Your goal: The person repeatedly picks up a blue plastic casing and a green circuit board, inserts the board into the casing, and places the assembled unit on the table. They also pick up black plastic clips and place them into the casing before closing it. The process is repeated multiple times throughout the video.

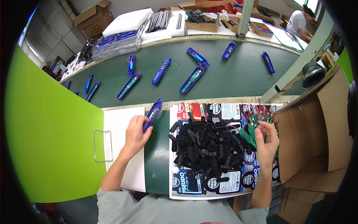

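Observation:
My left hand (136, 135) is closed around a blue plastic casing half (153, 115), tilted up and away over the gap between a white sheet and a printed board. Small parts show inside the casing's hollow. At the right, my right hand (267, 143) is on a heap of green circuit boards (247, 137) with thin red wires. Its thumb and forefinger are curled toward each other at a circuit board; the pile partly blurs which one. Beside the heap lies a large pile of black ribbed plastic pieces (209, 145).
A green belt (169, 95) runs across ahead, bearing several blue casings (161, 71), some opened with boards inside. A green partition (56, 138) stands left, an open cardboard box (305, 138) right. A metal post (287, 71) rises at right. Other people (297, 23) work beyond.

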Available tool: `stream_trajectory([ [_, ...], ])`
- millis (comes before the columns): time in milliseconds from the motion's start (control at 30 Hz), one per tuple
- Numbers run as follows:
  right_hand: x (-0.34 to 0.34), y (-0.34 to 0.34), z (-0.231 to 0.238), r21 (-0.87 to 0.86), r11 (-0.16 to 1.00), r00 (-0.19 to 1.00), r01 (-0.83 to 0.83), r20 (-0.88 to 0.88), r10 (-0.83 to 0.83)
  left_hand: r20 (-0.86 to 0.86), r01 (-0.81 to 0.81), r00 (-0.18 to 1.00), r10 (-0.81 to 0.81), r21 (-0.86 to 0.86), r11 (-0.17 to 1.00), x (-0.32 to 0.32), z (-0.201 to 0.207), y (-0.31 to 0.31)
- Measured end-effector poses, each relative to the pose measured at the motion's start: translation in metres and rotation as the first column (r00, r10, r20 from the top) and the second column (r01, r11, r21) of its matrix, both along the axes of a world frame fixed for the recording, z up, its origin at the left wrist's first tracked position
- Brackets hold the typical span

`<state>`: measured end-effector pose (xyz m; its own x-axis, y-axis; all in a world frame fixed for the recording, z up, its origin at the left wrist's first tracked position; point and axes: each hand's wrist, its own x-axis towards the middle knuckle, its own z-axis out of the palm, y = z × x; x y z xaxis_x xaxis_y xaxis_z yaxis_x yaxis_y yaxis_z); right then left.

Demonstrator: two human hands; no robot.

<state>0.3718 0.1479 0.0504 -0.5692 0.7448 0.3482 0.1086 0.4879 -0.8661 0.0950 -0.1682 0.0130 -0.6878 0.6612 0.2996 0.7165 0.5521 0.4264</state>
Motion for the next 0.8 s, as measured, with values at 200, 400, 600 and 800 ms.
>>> stream_trajectory([
  [200, -0.024, -0.001, -0.008, 0.183, 0.948, 0.935, -0.261, 0.291, 0.201, 0.185, -0.12, 0.973, 0.136, -0.096, 0.988, 0.047, -0.014, -0.04],
  [400, -0.063, 0.005, -0.022, 0.25, 0.838, 0.84, -0.485, 0.4, 0.367, 0.045, -0.102, 0.994, 0.103, -0.01, 0.995, 0.01, -0.005, -0.031],
  [600, -0.08, 0.0, -0.022, 0.249, 0.714, 0.685, -0.654, 0.597, 0.418, -0.287, -0.027, 0.956, 0.069, 0.149, 0.988, -0.12, -0.019, 0.057],
  [800, -0.072, -0.007, -0.017, 0.327, 0.785, 0.813, -0.526, 0.464, 0.352, -0.295, -0.231, 0.937, 0.187, -0.12, 0.966, -0.19, -0.064, 0.139],
])
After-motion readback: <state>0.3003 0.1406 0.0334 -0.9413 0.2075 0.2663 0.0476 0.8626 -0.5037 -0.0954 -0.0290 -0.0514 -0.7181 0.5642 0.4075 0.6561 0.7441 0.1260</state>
